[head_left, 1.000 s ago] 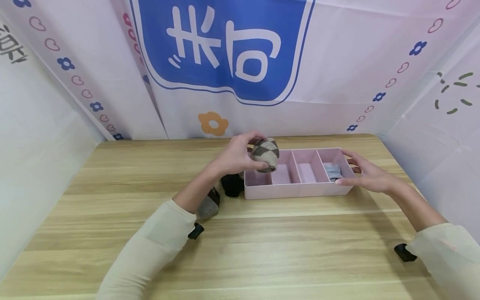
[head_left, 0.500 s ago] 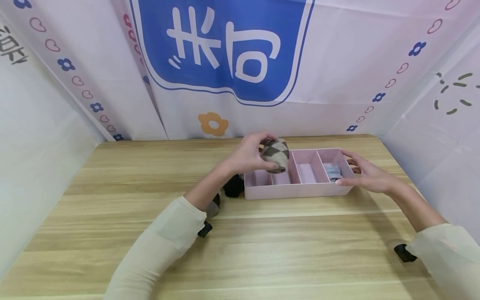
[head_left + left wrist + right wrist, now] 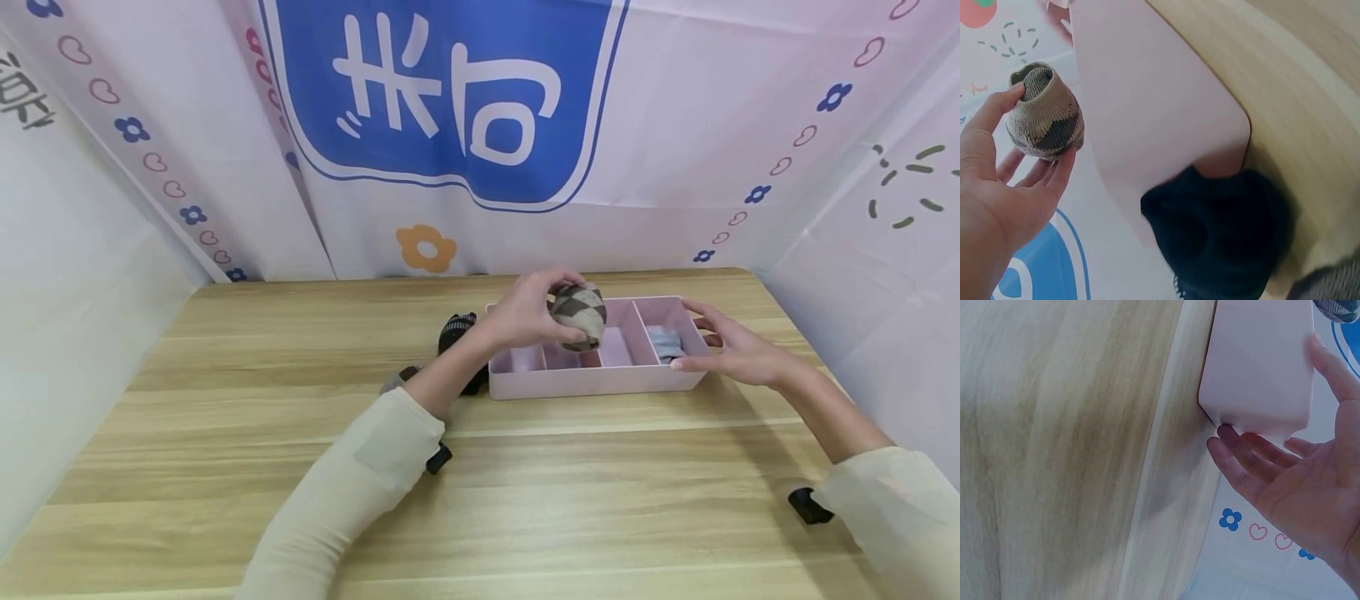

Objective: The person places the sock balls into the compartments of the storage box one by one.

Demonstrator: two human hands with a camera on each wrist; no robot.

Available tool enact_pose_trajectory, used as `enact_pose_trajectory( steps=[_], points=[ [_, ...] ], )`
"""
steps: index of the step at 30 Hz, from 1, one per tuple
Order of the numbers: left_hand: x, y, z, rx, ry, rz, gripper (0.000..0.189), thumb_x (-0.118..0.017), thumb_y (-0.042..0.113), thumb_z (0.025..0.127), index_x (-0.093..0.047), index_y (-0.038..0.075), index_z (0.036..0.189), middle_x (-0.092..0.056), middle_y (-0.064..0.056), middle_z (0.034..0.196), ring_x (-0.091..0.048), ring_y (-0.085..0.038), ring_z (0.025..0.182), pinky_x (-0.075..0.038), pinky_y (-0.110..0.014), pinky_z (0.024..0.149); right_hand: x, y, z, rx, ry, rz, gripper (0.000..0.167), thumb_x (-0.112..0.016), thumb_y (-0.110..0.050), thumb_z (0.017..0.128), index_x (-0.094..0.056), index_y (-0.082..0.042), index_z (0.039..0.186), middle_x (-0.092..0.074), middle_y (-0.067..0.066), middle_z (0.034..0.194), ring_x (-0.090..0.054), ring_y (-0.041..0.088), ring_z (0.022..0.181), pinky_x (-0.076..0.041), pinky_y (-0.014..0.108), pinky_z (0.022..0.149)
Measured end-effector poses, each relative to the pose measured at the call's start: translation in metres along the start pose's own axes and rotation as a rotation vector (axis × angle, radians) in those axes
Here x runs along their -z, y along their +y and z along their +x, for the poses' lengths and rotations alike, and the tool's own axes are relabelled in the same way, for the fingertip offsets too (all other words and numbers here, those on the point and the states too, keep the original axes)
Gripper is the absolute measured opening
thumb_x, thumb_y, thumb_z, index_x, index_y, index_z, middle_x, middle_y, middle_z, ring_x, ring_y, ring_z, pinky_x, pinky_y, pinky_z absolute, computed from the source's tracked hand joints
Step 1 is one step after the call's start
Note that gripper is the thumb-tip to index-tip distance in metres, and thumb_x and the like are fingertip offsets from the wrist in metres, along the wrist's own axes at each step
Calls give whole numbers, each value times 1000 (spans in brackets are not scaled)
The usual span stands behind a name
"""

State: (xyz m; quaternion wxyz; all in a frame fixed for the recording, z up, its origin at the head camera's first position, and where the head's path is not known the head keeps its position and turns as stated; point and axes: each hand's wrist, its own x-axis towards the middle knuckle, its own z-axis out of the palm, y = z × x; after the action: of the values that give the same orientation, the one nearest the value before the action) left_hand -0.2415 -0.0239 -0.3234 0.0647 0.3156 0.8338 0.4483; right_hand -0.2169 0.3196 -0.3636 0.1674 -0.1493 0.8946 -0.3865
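My left hand (image 3: 528,315) holds a rolled-up sock (image 3: 579,318) with a beige and brown diamond pattern above the middle of the pink divided box (image 3: 592,382). In the left wrist view, the thumb presses into the mouth of the sock roll and the fingers support it from below. At the box's right end, my right hand (image 3: 733,350) grips the end wall, with its thumb at the front rim and its bent fingers against the outside. A light grey-blue sock (image 3: 665,343) lies in the rightmost compartment.
Left of the box lie a black rolled sock (image 3: 1216,234) and a grey-brown one (image 3: 397,380), partly hidden behind my left forearm. The box stands on a wooden table (image 3: 585,508), near the printed cloth (image 3: 637,233) hung behind.
My left hand has moved right along the box with the patterned sock, from over its left end to over its middle. The right hand and the box have stayed put.
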Motion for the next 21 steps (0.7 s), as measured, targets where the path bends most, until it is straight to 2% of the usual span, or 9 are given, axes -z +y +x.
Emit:
enact_pose_trajectory(
  steps=[8, 17, 21],
  points=[
    [-9, 2, 6, 60, 9, -29, 66, -89, 12, 80, -59, 4, 138, -65, -12, 131, -60, -23, 119, -53, -27, 94, -1, -1, 0, 3, 3, -10, 105, -75, -25, 93, -2, 0, 164, -22, 42, 158, -30, 65, 140, -32, 74, 111],
    [-18, 2, 13, 58, 11, -36, 67, -89, 12, 81, -57, 3, 139, -63, -14, 134, -58, -28, 123, -52, -32, 100, 0, 0, 0, -14, -1, -12, 106, -75, -26, 94, -1, -2, 165, -19, 42, 160, -28, 65, 141, -30, 75, 111],
    [-23, 2, 16, 60, 23, -46, 67, -89, 12, 80, -58, 3, 138, -63, -14, 133, -59, -27, 121, -52, -30, 100, 0, 0, 1, -17, 3, -14, 106, -75, -26, 94, -1, -2, 165, -19, 42, 160, -27, 65, 141, -30, 75, 111]
  ],
)
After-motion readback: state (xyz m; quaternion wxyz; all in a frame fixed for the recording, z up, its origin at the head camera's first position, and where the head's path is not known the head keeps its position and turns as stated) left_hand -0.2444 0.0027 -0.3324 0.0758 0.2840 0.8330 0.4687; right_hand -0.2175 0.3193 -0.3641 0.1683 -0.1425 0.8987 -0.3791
